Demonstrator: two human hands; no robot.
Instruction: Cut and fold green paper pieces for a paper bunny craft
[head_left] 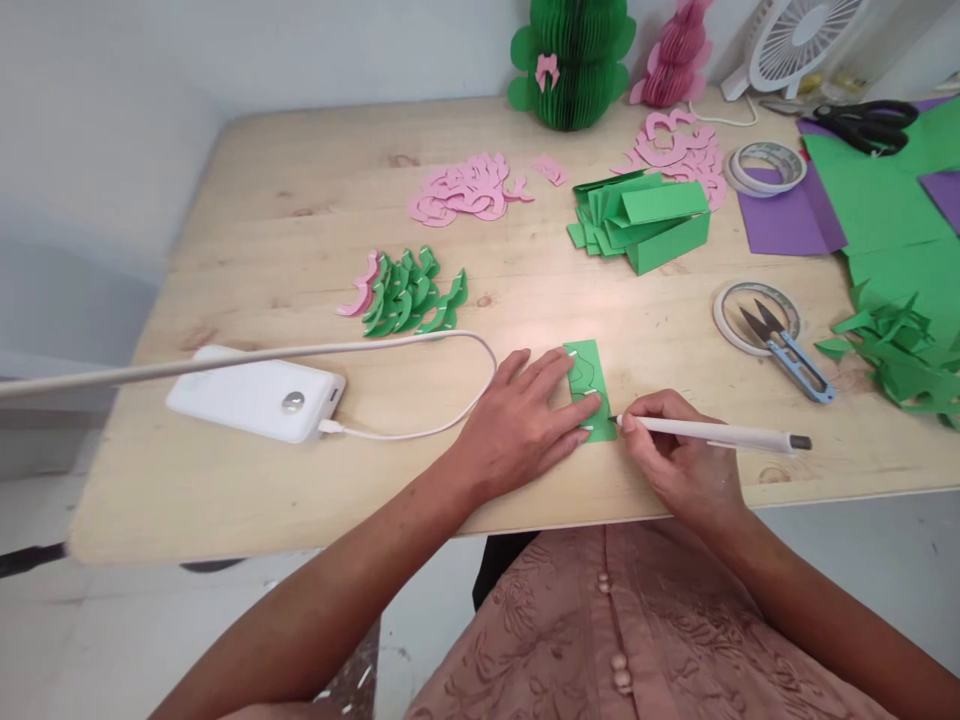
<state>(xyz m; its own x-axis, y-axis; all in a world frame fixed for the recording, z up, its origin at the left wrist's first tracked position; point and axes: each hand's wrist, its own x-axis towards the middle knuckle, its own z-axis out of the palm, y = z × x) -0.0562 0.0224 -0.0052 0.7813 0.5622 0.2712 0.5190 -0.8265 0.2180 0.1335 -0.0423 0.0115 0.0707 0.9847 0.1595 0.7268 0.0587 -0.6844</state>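
A small green paper rectangle (602, 358) with curved pen lines lies near the table's front edge. My left hand (525, 420) rests flat on its left part, fingers spread, pressing it against the wood. In my right hand (679, 455) is a white pen (720, 432), pinched between thumb and fingers, its tip at the paper's right edge. Curled green cut pieces (409, 295) with pink ones beside them sit farther back on the left. Behind the paper is a pile of folded green cards (645, 220).
A white power bank (251, 395) with a cable (420, 437) lies left. Blue snips (799, 365) rest on a tape roll (724, 325) at right, near green scraps (915, 360). Pink cutouts (465, 190), black scissors (862, 125), a fan (802, 40) and honeycomb paper figures (574, 60) stand or lie behind.
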